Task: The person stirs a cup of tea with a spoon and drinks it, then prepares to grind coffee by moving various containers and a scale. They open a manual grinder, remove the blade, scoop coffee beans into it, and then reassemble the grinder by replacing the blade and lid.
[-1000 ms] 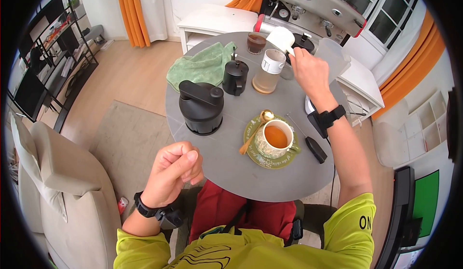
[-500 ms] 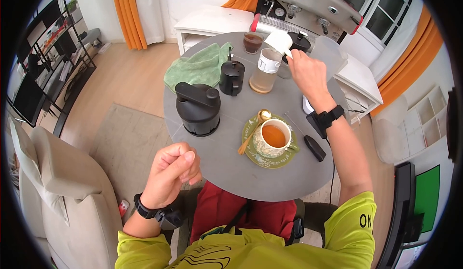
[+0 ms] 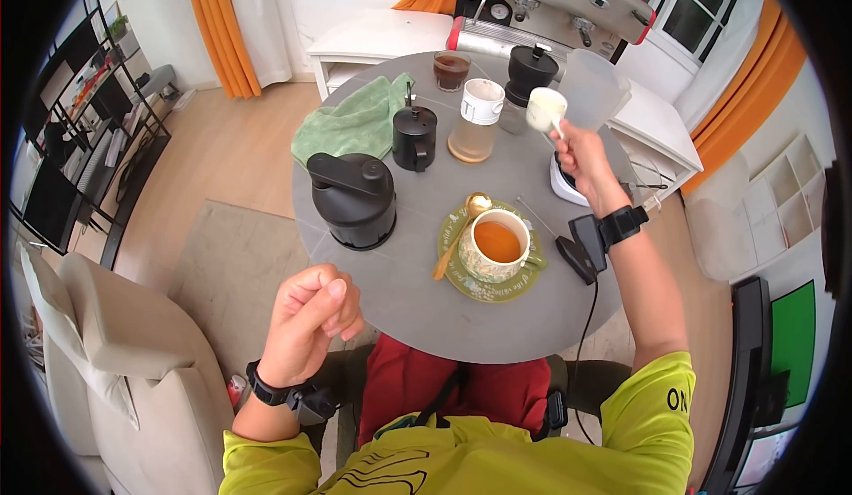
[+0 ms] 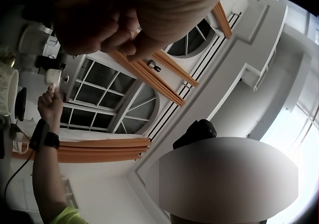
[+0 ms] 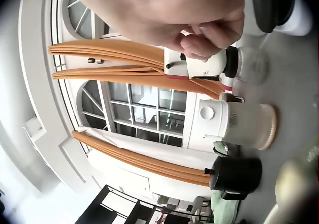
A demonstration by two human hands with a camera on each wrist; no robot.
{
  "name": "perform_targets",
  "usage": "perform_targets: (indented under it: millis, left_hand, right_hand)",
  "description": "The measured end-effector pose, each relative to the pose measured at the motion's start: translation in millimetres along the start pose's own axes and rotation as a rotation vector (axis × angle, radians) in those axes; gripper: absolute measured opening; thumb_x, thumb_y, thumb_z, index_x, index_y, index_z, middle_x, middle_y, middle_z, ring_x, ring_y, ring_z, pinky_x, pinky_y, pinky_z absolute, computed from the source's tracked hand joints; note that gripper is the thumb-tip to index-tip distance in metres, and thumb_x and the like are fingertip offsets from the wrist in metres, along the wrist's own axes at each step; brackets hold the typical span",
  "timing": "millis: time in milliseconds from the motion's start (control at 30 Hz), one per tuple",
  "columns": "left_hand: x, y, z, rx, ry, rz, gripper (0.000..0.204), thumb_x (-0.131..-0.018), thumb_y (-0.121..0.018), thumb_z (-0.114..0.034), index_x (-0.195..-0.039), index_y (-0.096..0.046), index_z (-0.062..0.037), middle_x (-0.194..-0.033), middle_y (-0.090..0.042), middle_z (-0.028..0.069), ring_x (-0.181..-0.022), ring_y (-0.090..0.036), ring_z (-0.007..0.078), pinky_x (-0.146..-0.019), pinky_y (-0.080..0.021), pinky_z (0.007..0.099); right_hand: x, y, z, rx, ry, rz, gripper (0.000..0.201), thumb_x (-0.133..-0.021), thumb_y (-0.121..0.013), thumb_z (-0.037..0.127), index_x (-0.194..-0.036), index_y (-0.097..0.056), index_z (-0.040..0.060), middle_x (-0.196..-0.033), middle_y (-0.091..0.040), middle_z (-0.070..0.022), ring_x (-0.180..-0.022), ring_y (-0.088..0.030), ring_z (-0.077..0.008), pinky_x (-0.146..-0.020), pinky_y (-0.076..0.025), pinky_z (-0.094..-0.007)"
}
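Right of the glass jar (image 3: 476, 122), white cup (image 3: 544, 112) is gripped by its handle (image 3: 558, 129) in the right hand (image 3: 581, 155), fingers curled round it. Left hand (image 3: 311, 319), well nearer the person than the jar, is loosely curled, nothing visible in it. Head view shows the cup's pale inside and part of the handle; right wrist view shows its outer wall, handle mostly behind fingers, with black grinder (image 3: 532, 68), back-right of the jar, partly covered by the cup. Left wrist view alone gets left-hand fingers from below. Cup mouth faces up toward the head camera; exact tilt, can't tell. Handle points away from the jar, rightward and toward the person; cup-plus-handle long axis runs the same way. Black pot (image 3: 414, 137): just left of the jar. Teacup (image 3: 488, 255) on green saucer (image 3: 515, 291): person's side of the jar.
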State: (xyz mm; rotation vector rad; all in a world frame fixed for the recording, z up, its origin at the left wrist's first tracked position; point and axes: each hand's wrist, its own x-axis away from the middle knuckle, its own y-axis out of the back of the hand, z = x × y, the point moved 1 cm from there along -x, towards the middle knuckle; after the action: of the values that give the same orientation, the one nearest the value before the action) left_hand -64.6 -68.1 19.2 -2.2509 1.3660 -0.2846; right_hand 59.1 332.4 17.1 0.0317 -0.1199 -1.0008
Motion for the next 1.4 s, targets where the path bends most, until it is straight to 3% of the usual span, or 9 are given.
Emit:
perform_targets:
  millis: [167,300,633,833,1000,1167,1300,1367,1400]
  left_hand:
    - [-0.1,-0.7,1.6,0.008,0.015,0.027,0.031,-0.1,-0.049,-0.014,-0.071,-0.039,-0.0105,-0.062,-0.035,-0.0027,-0.056,-0.031,0.0079,-0.053,-0.032,0.0258]
    - [0.2,-1.8,1.8,-0.002,0.017,0.024,0.032,-0.1,-0.05,-0.015,-0.071,-0.038,-0.0105,-0.062,-0.035,-0.0027,-0.056,-0.031,0.0079,-0.053,-0.032,0.0258]
    - [-1.0,-1.9,2.3,-0.009,0.011,0.021,0.034,-0.099,-0.051,-0.017,-0.069,-0.037,-0.0105,-0.061,-0.035,-0.0021,-0.055,-0.03,0.0083,-0.052,-0.031,0.0258]
    - [-2.4,-4.5,10.8,-0.058,0.021,0.023,0.036,-0.098,-0.052,-0.02,-0.067,-0.037,-0.0105,-0.059,-0.035,-0.0017,-0.053,-0.03,0.0083,-0.049,-0.03,0.0247]
    - [-3.9,-12.9,16.2,-0.07,0.034,0.045,0.036,-0.098,-0.052,-0.018,-0.067,-0.037,-0.0102,-0.059,-0.037,-0.0014,-0.054,-0.031,0.0088,-0.05,-0.031,0.0256]
    - [-11.3,-33.7,10.3,-0.167,-0.024,0.046,0.027,-0.099,-0.05,-0.018,-0.075,-0.041,-0.0093,-0.062,-0.039,-0.0018,-0.055,-0.033,0.0077,-0.052,-0.034,0.0253]
    - [-32.8,-72.8,-2.2,-0.342,-0.104,0.001,0.022,-0.097,-0.054,-0.02,-0.082,-0.045,-0.0079,-0.064,-0.041,-0.0024,-0.055,-0.036,0.0065,-0.05,-0.034,0.0224]
    - [-51.0,-95.6,-11.9,-0.702,-0.221,0.022,0.012,-0.092,-0.062,-0.006,-0.099,-0.052,-0.0036,-0.073,-0.051,-0.0014,-0.066,-0.048,0.0039,-0.06,-0.042,0.0218]
    - [-63.9,-101.6,-13.8,-0.798,-0.245,0.027,0.023,-0.088,-0.066,-0.004,-0.108,-0.053,-0.0024,-0.079,-0.054,-0.0011,-0.072,-0.052,0.0038,-0.063,-0.043,0.0201]
  right_hand:
    - [13.0,2.7,-43.3,0.017,-0.257,0.126,0.032,-0.102,-0.043,0.028,-0.085,-0.056,0.0041,-0.062,-0.043,0.0046,-0.049,-0.03,-0.0052,-0.044,-0.024,-0.0223]
    - [14.1,0.9,-64.3,0.018,-0.327,0.134,0.033,-0.102,-0.043,0.03,-0.086,-0.056,0.0044,-0.064,-0.043,0.0045,-0.051,-0.031,-0.0053,-0.044,-0.025,-0.022]
    - [12.4,-5.3,-76.7,-0.056,-0.384,0.124,0.032,-0.103,-0.043,0.03,-0.089,-0.055,0.0037,-0.065,-0.043,0.0035,-0.051,-0.031,-0.0053,-0.042,-0.024,-0.021]
    - [16.4,-5.8,-82.7,-0.002,-0.387,0.162,0.043,-0.103,-0.042,0.041,-0.103,-0.053,-0.0006,-0.065,-0.045,0.0013,-0.046,-0.028,-0.0044,-0.037,-0.02,-0.0201]
    - [27.0,2.3,-80.4,-0.044,-0.383,0.167,0.042,-0.101,-0.045,0.043,-0.103,-0.051,0.0012,-0.068,-0.047,-0.0005,-0.048,-0.029,-0.004,-0.037,-0.02,-0.0204]
    - [94.6,11.4,-62.9,-0.063,-0.04,0.056,0.034,-0.1,-0.05,0.037,-0.109,-0.053,0.0048,-0.063,-0.046,0.0018,-0.052,-0.036,-0.0042,-0.045,-0.026,-0.0212]
    - [145.1,21.1,-93.8,0.133,0.268,-0.069,0.02,-0.099,-0.053,0.021,-0.106,-0.059,0.0043,-0.058,-0.047,0.002,-0.051,-0.041,-0.0041,-0.046,-0.03,-0.023]
    - [168.3,23.6,-109.6,0.146,0.32,-0.085,0.017,-0.098,-0.054,0.018,-0.104,-0.061,0.0033,-0.057,-0.048,0.0013,-0.051,-0.042,-0.0047,-0.046,-0.031,-0.0234]
    - [179.7,25.7,-113.6,0.202,0.316,-0.106,0.015,-0.097,-0.055,0.015,-0.102,-0.062,0.0026,-0.058,-0.048,0.0001,-0.051,-0.043,-0.0051,-0.047,-0.032,-0.0238]
